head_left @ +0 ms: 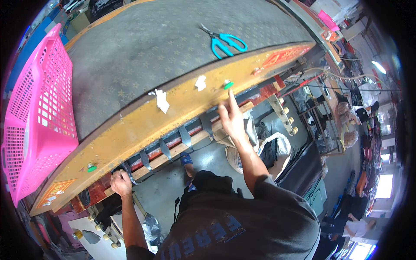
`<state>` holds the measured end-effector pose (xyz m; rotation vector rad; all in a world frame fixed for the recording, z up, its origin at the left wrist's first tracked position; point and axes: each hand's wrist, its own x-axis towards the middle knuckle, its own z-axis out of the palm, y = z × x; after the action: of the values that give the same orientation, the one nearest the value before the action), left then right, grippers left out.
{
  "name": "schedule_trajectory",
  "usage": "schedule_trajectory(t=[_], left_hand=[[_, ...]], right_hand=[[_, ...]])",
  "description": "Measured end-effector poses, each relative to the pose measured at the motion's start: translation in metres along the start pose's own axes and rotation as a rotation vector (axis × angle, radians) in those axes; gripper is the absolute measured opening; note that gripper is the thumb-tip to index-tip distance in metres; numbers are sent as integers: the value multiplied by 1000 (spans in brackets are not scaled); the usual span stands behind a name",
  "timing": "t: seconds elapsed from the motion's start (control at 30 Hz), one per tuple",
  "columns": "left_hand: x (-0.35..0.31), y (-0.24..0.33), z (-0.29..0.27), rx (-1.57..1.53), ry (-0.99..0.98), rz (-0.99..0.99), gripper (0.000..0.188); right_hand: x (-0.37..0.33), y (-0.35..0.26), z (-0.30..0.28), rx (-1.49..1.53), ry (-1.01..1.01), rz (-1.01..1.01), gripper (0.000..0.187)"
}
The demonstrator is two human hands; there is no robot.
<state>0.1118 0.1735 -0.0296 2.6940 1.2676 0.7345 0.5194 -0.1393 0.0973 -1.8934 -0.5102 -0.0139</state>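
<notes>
My right hand (233,118) reaches up to the yellow front panel of a large machine table (156,104). Its index finger is stretched out, with the tip at or just below a green push button (228,85); contact is hard to tell. Nothing is held in it. My left hand (121,183) is closed, below the panel's lower edge, beside a dark strap (125,168). What its fingers grip, if anything, is hidden. Another green button (92,168) sits on the panel to its left. Teal-handled scissors (225,44) lie on the grey patterned top (143,56).
A pink plastic basket (47,117) stands on the table's left end. Dark straps (185,136) hang over red and wooden rails under the panel. A white sack (276,151) with dark contents stands on the floor at right. Farther right are shelves (318,117) and another person (353,225).
</notes>
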Motion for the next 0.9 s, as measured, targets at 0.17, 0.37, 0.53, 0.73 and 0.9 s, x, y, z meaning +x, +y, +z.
schedule_trajectory(t=[0.17,0.37,0.53,0.73,0.9], left_hand=[[3,0,-9,1,13,33,25],[2,1,-11,14,-15,-12,29],[-4,2,-7,-26,-8,-59,32],[-48,6,-11,-37,-76,-146,30],[-116,11,-32,-67,-47,-195,33]], right_hand=[[-29,59,15,-606,-391,-376,29],[-33,76,24,-537,-332,-278,26],[-35,69,17,-490,-332,-311,30],[-70,79,-4,-525,-373,-244,33],[-94,70,-53,-373,-297,-119,26]])
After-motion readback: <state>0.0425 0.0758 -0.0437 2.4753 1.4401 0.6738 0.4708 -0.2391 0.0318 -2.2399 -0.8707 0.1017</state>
